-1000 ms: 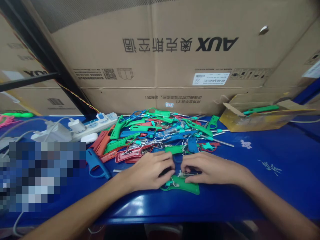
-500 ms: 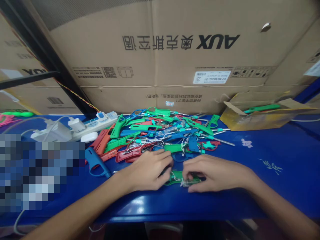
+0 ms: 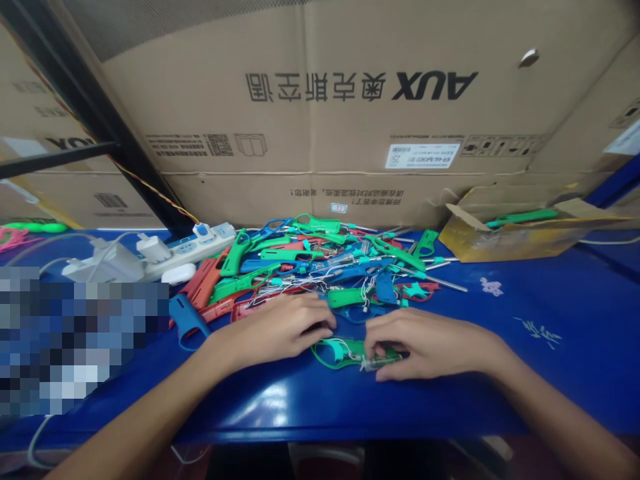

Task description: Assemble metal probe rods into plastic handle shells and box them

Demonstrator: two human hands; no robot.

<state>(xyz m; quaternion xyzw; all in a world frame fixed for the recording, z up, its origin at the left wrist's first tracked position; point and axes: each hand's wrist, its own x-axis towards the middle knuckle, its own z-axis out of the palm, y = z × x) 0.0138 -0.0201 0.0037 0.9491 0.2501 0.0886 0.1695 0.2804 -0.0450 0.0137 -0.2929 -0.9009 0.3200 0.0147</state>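
Observation:
A half-built green lighter (image 3: 351, 348) with a looped handle, a teal trigger and a white wire lies at the front of the blue table. My right hand (image 3: 425, 341) grips its right end, thumb and fingers around the casing and a clear fuel tank (image 3: 376, 364). Just up and left of the lighter is my left hand (image 3: 293, 323), fingers loosely bent, a gap showing between thumb and forefinger, nothing visible in it. Behind both hands spreads a pile of green, blue and red lighter casings (image 3: 293, 255) with metal tubes and white wires.
On the left a white power strip (image 3: 200, 247) holds plugs and chargers, with a small white case (image 3: 179, 274) in front. An open carton (image 3: 515, 237) containing a green lighter stands at the right. A big cardboard box (image 3: 320, 120) walls off the back.
My left hand has come off the green lighter, shifting up and left, so the teal trigger and looped handle now show. My right hand stays in place on the lighter.

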